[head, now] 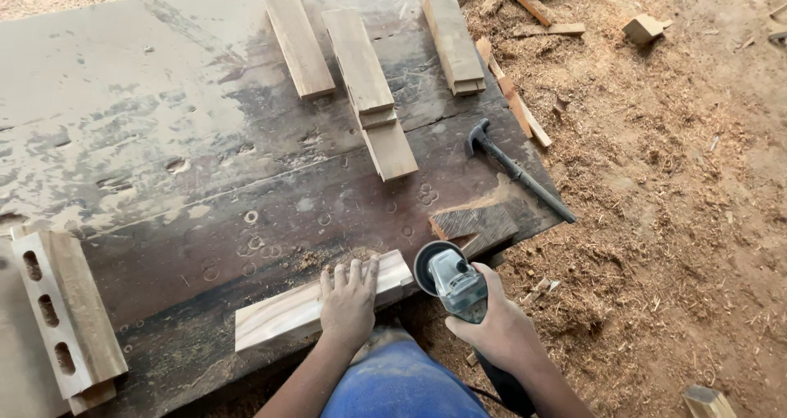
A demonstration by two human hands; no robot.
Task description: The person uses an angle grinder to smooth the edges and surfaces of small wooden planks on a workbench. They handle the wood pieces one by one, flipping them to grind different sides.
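We log, at lower centre of the frame, a pale rectangular wooden block (316,303) lying on the worn dark plywood worktop (164,139), our left hand (348,303) flat and open on it, fingers spread, pinning it down. Our right hand (500,328) is wrapped closed around a grey-bodied angle grinder (455,283), its disc just beside the block's right end. Risks, as we judge them: the disc could catch the end grain and kick, or the block could slip under a mere flat palm, with fingertips near the disc. A black claw hammer (516,170) overhangs the right edge and could fall. No packages, labels or signs show.
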